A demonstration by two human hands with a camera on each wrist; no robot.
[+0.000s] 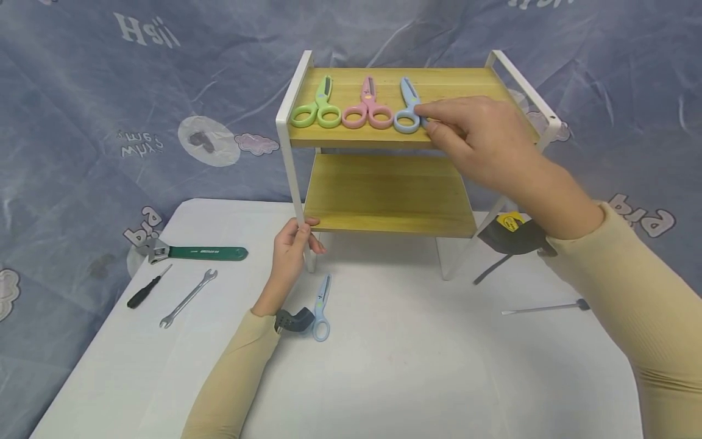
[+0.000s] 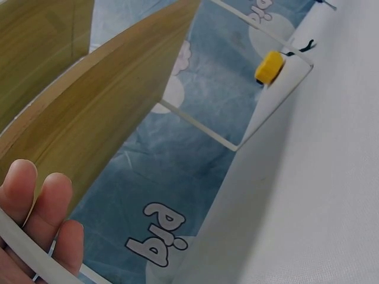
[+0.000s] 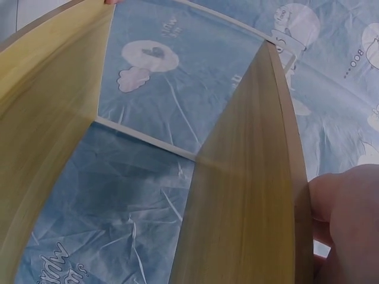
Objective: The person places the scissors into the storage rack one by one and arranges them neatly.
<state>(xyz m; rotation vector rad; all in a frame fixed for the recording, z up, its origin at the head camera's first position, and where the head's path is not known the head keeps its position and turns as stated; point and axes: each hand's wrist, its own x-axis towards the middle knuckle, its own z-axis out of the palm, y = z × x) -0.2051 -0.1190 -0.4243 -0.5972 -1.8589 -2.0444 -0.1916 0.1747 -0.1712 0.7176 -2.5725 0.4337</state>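
My left hand (image 1: 289,247) grips the white metal frame (image 1: 290,164) of a two-tier wooden shelf at its left front leg. In the left wrist view its fingertips (image 2: 50,204) curl beside the lower board (image 2: 112,106). Up on the top board (image 1: 455,85), my right hand (image 1: 488,137) pinches the right handle of light blue scissors (image 1: 407,100), covering part of that loop. To their left lie pink scissors (image 1: 368,110) and green scissors (image 1: 319,107), blades toward the back. Another pair of blue scissors (image 1: 322,305) lies on the table near my left wrist, partly hidden by the wrist strap.
On the white table's left side lie a green-handled adjustable wrench (image 1: 205,253), a black screwdriver (image 1: 147,292) and a double open-end wrench (image 1: 188,300). At right are a black and yellow object (image 1: 510,222) and a long screwdriver (image 1: 545,308). A blue-grey printed cloth (image 1: 82,152) hangs behind.
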